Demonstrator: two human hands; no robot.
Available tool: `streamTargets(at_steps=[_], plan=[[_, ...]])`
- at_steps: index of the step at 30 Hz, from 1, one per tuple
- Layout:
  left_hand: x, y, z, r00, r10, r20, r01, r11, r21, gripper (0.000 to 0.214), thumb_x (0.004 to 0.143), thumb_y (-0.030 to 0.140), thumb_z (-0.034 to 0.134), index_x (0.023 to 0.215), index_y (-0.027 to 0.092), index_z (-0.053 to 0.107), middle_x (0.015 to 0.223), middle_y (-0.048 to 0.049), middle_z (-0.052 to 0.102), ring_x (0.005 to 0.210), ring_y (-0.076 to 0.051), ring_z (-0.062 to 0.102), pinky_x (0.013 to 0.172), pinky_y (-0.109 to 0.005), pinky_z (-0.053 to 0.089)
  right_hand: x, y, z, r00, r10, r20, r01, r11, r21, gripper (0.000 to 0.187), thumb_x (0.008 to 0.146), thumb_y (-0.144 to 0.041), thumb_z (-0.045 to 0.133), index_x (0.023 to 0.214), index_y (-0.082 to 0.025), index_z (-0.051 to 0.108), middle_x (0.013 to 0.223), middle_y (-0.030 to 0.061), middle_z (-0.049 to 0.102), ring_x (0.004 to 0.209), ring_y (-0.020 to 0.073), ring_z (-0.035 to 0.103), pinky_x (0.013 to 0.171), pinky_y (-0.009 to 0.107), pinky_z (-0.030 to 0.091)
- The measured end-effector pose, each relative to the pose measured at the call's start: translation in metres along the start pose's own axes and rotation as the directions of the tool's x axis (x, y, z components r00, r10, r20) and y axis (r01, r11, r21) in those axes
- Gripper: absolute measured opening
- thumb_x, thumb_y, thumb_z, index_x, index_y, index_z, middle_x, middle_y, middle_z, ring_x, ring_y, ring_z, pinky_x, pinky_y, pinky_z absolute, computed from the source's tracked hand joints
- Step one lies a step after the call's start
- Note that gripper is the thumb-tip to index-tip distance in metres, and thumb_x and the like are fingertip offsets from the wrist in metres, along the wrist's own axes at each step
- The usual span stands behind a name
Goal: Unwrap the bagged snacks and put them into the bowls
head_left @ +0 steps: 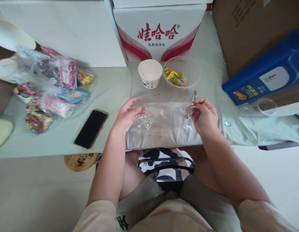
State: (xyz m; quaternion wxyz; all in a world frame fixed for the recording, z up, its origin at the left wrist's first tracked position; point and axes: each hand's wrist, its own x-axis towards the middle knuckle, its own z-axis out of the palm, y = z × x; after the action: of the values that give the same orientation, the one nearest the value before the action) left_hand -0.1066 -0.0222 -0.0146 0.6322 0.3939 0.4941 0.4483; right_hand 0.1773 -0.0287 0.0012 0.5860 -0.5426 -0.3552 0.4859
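Observation:
A clear plastic bag point(163, 120) lies flat on the table in front of me. My left hand point(127, 114) pinches its upper left corner with curled fingers. My right hand point(204, 115) pinches the upper right corner, thumb and fingers pressed together. Just beyond the bag stand a white paper cup point(150, 73) and a clear plastic bowl point(191, 69) holding a few yellow wrapped candies point(175, 79).
A black phone point(91, 128) lies left of my hands. Several snack packets in clear bags point(52, 87) sit at far left. A white and red carton point(159, 30) stands behind the cup. A blue box point(267, 69) and brown carton point(248, 29) are at right.

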Motion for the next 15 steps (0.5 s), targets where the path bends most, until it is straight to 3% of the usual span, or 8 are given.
streamTargets(at_steps=[5,8,12,15], plan=[[0.006,-0.005,0.005,0.999,0.002,0.053,-0.012,0.983,0.185,0.047,0.069,0.028,0.082,0.113,0.016,0.071,0.096,-0.0091,0.079,0.082,-0.019,0.074,0.080,-0.034,0.059,0.005,-0.002,-0.014,0.989,-0.023,0.149,0.053,0.977,-0.205,0.021,0.074,-0.028,0.065,0.094,-0.022,0.067,0.082,-0.0010,0.066,0.053,0.0074,0.053,0.049,0.023,0.040],[0.010,-0.009,0.002,0.994,0.083,-0.069,-0.062,0.963,0.263,0.038,0.073,0.028,0.076,0.109,0.016,0.072,0.096,-0.0090,0.078,0.083,-0.019,0.073,0.082,-0.035,0.058,0.005,-0.002,-0.021,0.964,-0.050,0.260,0.161,0.890,-0.426,0.041,0.072,-0.029,0.071,0.113,-0.022,0.070,0.092,0.0015,0.070,0.063,0.0106,0.056,0.059,0.027,0.047],[0.013,-0.015,-0.007,0.949,0.250,-0.192,-0.119,0.848,0.516,0.018,0.078,0.026,0.071,0.092,0.017,0.076,0.078,-0.0035,0.073,0.073,-0.017,0.067,0.075,-0.030,0.052,0.006,0.000,-0.024,0.934,-0.136,0.329,0.320,0.727,-0.607,0.021,0.078,-0.034,0.068,0.092,-0.020,0.077,0.071,0.0001,0.059,0.063,0.0131,0.052,0.064,0.030,0.047],[0.011,-0.015,-0.008,0.916,0.352,-0.191,-0.199,0.815,0.545,0.010,0.075,0.026,0.073,0.081,0.019,0.077,0.075,-0.0008,0.066,0.068,-0.014,0.058,0.071,-0.029,0.047,0.006,-0.001,-0.024,0.921,-0.294,0.257,0.390,0.707,-0.590,0.015,0.079,-0.037,0.070,0.079,-0.023,0.077,0.084,0.0041,0.058,0.072,0.0157,0.054,0.068,0.033,0.050]])
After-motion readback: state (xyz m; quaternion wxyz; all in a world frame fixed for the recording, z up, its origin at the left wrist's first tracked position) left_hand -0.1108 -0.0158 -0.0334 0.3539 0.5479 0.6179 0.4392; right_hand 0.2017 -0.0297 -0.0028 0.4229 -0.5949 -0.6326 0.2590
